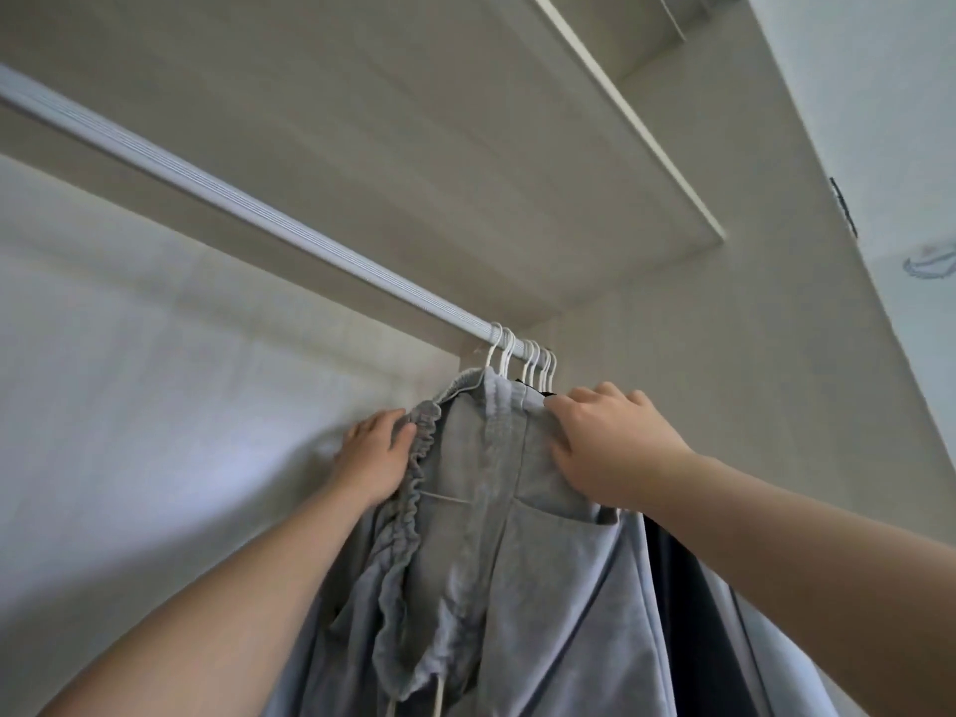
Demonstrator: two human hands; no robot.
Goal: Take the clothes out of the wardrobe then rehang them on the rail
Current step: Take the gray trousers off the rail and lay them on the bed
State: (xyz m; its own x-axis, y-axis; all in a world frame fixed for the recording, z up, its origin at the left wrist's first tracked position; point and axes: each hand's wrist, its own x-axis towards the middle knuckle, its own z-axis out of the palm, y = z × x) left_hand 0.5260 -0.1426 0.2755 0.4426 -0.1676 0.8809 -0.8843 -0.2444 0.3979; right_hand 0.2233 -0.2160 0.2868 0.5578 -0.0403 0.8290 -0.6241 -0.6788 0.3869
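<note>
Hands (pixel 375 452) on grey trousers (pixel 481 509) (hung)

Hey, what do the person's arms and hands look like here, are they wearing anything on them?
Both forearms are bare right down to the frame edge, with no sleeves in view. The left hand and right hand show no gloves, rings, watch or bracelets.

A pale shelf board (pixel 517 147) spans overhead — a dark hinge (pixel 844 207) sits on the right panel (pixel 776 251).

Grey clothes (pixel 507 535) hang bunched at rail's (pixel 248 204) right end.
</note>
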